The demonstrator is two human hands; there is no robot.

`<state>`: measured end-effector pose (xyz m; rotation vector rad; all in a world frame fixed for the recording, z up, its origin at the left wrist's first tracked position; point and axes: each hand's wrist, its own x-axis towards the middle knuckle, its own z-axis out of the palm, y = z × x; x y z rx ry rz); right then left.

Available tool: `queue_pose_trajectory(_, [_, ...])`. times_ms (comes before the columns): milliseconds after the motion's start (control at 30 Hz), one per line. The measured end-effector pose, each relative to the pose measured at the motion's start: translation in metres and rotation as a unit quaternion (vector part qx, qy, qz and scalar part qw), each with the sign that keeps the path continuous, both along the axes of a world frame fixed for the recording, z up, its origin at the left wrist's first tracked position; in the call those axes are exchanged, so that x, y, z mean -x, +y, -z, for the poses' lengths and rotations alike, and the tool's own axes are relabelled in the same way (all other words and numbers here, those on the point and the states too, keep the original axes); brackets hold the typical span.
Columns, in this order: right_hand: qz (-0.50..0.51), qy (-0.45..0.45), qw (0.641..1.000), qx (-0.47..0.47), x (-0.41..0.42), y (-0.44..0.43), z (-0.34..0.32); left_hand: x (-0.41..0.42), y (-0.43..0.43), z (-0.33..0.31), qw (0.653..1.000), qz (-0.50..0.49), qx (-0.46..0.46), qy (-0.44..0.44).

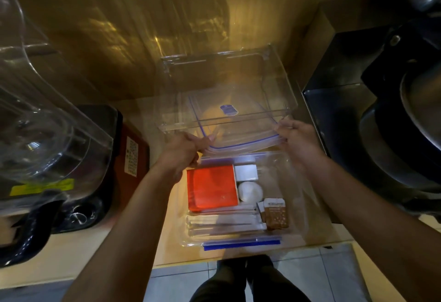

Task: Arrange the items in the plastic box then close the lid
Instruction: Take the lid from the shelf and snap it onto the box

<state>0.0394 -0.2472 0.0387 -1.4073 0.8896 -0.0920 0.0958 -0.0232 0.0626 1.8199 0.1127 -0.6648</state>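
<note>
— Clear plastic in both hands?
— Yes: left hand (183, 151) and right hand (298, 141) each pinch the lid (238, 125), above the box's (293, 206) far edge.
— And the box?
— On the counter (167, 230), holding a red packet (212, 189), 1 white cube (245, 172) and brown sachets (275, 213).

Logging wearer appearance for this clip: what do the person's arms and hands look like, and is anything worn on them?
Both forearms are bare up to the frame edge: no sleeves show. The left hand and right hand wear no gloves, and no rings, watch or bracelets are visible. No markings show on either arm, though the picture is dim and slightly blurred.
</note>
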Motion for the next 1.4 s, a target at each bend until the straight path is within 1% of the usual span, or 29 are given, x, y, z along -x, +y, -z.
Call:
queue_pose_trajectory(100, [0.079, -0.045, 0.992, -0.09, 0.003, 0.001, -0.005, 0.017, -0.01, -0.009, 0.999, 0.0, 0.028, 0.045])
queue_pose_trajectory(200, [0.139, -0.092, 0.976, -0.141, 0.009, 0.001, -0.013, 0.037, -0.02, -0.014, 0.996, 0.003, 0.044, 0.079])
queue_pose_trajectory(300, [0.141, -0.095, 0.976, -0.133, 0.024, -0.001, -0.018, 0.057, -0.025, -0.016, 0.993, -0.005, 0.075, 0.092])
queue_pose_trajectory(467, [0.119, -0.084, 0.983, -0.111, 0.056, -0.004, -0.026, 0.084, -0.019, -0.01, 0.99, -0.015, 0.054, 0.13])
queue_pose_trajectory(533, [0.103, -0.084, 0.985, -0.114, 0.067, -0.007, -0.03, 0.089, -0.014, -0.008, 0.987, -0.055, 0.037, 0.148])
queue_pose_trajectory(600, [0.093, -0.081, 0.984, -0.129, 0.079, -0.012, -0.032, 0.091, -0.01, -0.006, 0.976, -0.141, 0.046, 0.16])
queue_pose_trajectory(667, [0.068, -0.07, 0.987, -0.131, 0.088, -0.017, -0.032, 0.092, -0.003, -0.005, 0.955, -0.247, 0.081, 0.143])
queue_pose_trajectory(700, [0.05, -0.066, 0.988, -0.129, 0.091, -0.019, -0.031, 0.091, 0.003, -0.004, 0.947, -0.287, 0.082, 0.12])
queue_pose_trajectory(767, [0.006, -0.067, 0.989, -0.133, 0.096, -0.021, -0.033, 0.09, 0.017, -0.004, 0.941, -0.325, 0.057, 0.076])
queue_pose_trajectory(833, [-0.05, -0.083, 0.983, -0.154, 0.097, -0.021, -0.035, 0.091, 0.027, -0.006, 0.95, -0.304, 0.03, 0.071])
queue_pose_trajectory(900, [-0.091, -0.101, 0.976, -0.169, 0.096, -0.023, -0.037, 0.096, 0.036, -0.007, 0.967, -0.239, -0.008, 0.09])
queue_pose_trajectory(933, [-0.095, -0.11, 0.974, -0.176, 0.094, -0.024, -0.038, 0.1, 0.041, -0.007, 0.973, -0.212, -0.023, 0.09])
queue_pose_trajectory(1000, [-0.084, -0.119, 0.971, -0.188, 0.091, -0.025, -0.037, 0.106, 0.052, -0.003, 0.979, -0.19, -0.011, 0.074])
queue_pose_trajectory(1067, [-0.065, -0.117, 0.973, -0.188, 0.088, -0.023, -0.032, 0.113, 0.057, 0.002, 0.977, -0.205, 0.021, 0.046])
queue_pose_trajectory(1133, [-0.051, -0.103, 0.982, -0.152, 0.087, -0.019, -0.022, 0.121, 0.054, 0.007, 0.971, -0.24, 0.016, -0.002])
queue_pose_trajectory(1200, [-0.07, -0.093, 0.989, -0.087, 0.086, -0.013, -0.014, 0.128, 0.048, 0.013, 0.963, -0.264, -0.005, -0.05])
queue_pose_trajectory(1267, [-0.105, -0.087, 0.99, -0.028, 0.085, -0.009, -0.008, 0.134, 0.044, 0.018, 0.958, -0.276, -0.007, -0.074])
queue_pose_trajectory(1400, [-0.113, -0.076, 0.991, -0.001, 0.079, -0.009, 0.001, 0.142, 0.038, 0.022, 0.948, -0.302, 0.031, -0.101])
